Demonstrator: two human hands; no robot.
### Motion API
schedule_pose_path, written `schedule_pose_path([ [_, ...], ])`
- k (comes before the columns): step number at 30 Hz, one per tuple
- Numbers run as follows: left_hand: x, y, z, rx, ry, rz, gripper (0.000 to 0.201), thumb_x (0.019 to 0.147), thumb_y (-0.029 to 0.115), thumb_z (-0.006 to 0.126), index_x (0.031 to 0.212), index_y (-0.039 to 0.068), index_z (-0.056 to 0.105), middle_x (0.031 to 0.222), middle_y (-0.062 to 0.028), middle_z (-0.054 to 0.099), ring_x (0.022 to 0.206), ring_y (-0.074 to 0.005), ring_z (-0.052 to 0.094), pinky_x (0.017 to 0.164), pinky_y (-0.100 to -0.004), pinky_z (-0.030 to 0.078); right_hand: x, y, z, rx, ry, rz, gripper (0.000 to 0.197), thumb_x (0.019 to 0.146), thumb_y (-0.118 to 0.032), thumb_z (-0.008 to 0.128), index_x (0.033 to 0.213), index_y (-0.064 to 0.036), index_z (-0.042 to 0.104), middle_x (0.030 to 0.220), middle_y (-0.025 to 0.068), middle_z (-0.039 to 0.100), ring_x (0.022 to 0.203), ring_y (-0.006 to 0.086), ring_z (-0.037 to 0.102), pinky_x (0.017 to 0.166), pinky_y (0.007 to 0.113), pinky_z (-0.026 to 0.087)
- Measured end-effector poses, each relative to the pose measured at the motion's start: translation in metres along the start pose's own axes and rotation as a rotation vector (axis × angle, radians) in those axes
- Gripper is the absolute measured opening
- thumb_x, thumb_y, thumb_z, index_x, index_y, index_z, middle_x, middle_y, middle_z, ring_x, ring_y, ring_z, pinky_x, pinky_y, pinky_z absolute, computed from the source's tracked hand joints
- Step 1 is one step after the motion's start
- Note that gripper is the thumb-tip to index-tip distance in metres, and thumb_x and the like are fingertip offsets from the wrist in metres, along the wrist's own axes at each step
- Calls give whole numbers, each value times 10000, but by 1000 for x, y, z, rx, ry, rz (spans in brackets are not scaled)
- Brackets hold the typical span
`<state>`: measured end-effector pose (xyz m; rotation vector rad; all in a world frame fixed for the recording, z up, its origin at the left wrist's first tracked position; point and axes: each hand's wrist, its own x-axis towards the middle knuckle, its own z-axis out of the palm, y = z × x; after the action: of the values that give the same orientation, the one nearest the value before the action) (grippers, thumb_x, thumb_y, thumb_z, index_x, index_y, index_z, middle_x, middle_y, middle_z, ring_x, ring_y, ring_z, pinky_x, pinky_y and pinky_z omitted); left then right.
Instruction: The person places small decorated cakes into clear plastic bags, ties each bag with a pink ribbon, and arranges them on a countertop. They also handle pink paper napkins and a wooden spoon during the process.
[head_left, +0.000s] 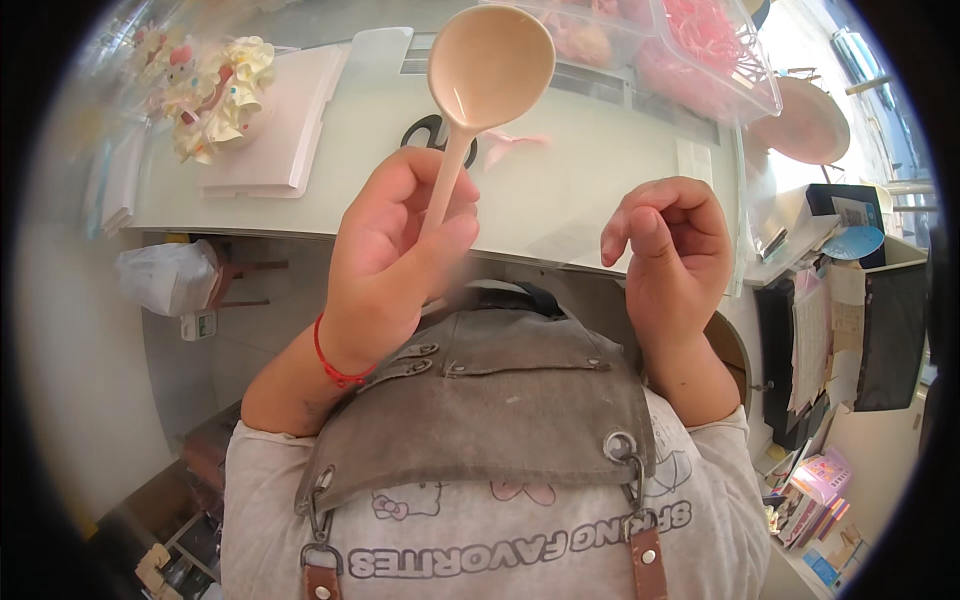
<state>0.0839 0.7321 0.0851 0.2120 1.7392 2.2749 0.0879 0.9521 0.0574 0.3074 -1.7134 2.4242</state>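
Observation:
A beige-pink ladle with a round, shallow bowl stands upright in my left hand. My fingers and thumb wrap its handle, and the bowl is raised above the glass-topped table. Behind the ladle, the black handles of a pair of scissors show in part. Beside them lies a small pale-pink strip. My right hand is held up at the table's near edge, its fingers loosely curled and the thumb apart from them, with nothing in it.
Clear plastic boxes with pink shredded filling stand at the far right. A pale-pink flat box and a cream flower decoration are at the left. A round stool and a black file holder are beyond the right side.

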Motion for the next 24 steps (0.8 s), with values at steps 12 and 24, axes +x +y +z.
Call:
schedule_pose_path([
  [12, -13, 10, 24, 99, -49, -92, 245, 931, 127, 556, 1122, -26, 551, 795, 17, 505, 594, -18, 399, 507, -195, 307, 14, -32, 25, -294, -173, -236, 152, 899, -70, 628, 991, 26, 554, 831, 97, 632, 701, 130, 606, 606, 215, 473],
  [24, -15, -2, 29, 441, -35, 75, 309, 968, 177, 520, 1176, -31, 615, 787, 23, 506, 552, -7, 385, 461, -170, 280, 20, -54, 29, -891, -243, -415, 112, 778, 76, 693, 865, 34, 637, 809, 38, 651, 684, 57, 566, 591, 154, 424],
])
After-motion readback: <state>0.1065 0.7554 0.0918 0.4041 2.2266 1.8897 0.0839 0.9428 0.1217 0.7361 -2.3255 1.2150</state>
